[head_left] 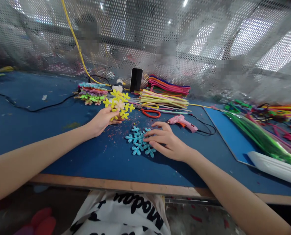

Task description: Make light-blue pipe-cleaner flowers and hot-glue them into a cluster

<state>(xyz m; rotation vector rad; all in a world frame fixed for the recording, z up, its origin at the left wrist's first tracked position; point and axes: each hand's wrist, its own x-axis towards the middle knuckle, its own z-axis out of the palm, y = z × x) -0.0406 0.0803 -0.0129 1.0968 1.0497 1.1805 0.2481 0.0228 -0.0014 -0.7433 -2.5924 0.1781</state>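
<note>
Raised a little over the table, a yellow pipe-cleaner snowflake (124, 98) with a pale middle is gripped at its lower left edge by my left hand (105, 119). A blue pipe-cleaner snowflake (137, 148) lies flat on the table. My right hand (168, 140) rests over its right side, fingers stretched out and touching or nearly touching it. Beyond my right hand lies a pink glue gun (182, 122). Behind my left hand is a pile of finished snowflakes (93, 93) in several colours.
Bundles of pipe cleaners (165, 99), red-handled scissors (151, 113) and a phone (136, 80) stand or lie at the back. On the right are a blue board (223, 130), a green bagged bundle (263, 138) and a white object (275, 166). Black cords cross the table; a perforated screen (145, 39) rises behind.
</note>
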